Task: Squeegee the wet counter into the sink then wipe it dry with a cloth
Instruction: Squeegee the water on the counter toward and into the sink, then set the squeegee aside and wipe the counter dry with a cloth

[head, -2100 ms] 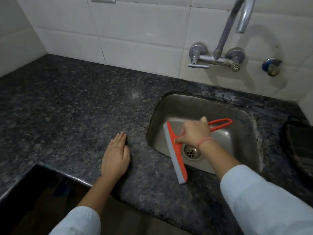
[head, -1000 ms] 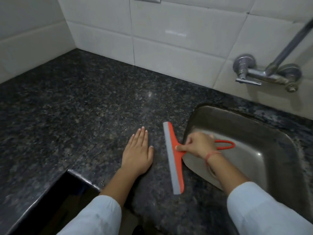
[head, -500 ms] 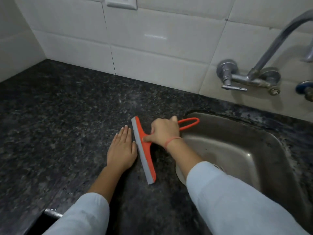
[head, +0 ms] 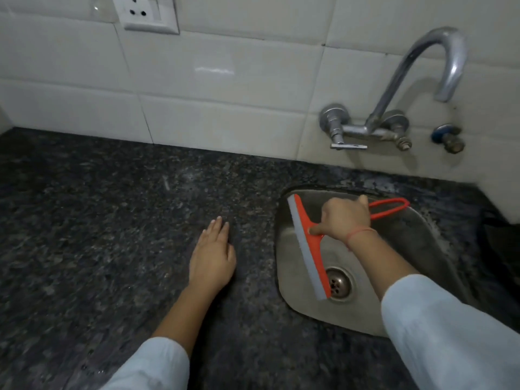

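Your left hand (head: 212, 256), at 7 o'clock in the view: palm down, flat on the counter (head: 112, 235), fingers straight and together, holding nothing.
- Counter: dark speckled stone, faint wet sheen at 12 o'clock from that hand.
- Wall socket (head: 149, 14): white, on the tiles at 11 o'clock.
- Squeegee (head: 308, 246): orange, with a grey rubber edge. You hold it over the sink (head: 284, 266). The blade runs from the basin's 11 o'clock corner down to the drain (head: 339, 282), and the rubber faces 9 o'clock. Whether it touches the steel cannot be told. The handle loop points to 3 o'clock.
- Your right hand (head: 344, 219), at 4 o'clock: fingers curled round the squeegee's handle, index finger laid along the neck toward the blade, a red thread on the wrist.
- Sink: steel basin set into the counter.
- Tap (head: 394, 88): chrome, wall-mounted at 1 o'clock, its spout curving over the basin.
- Valve (head: 447, 137): blue-capped, just beside the tap at its 3 o'clock.
- Dark object (head: 503, 237): at the 3 o'clock edge, too cropped to identify.
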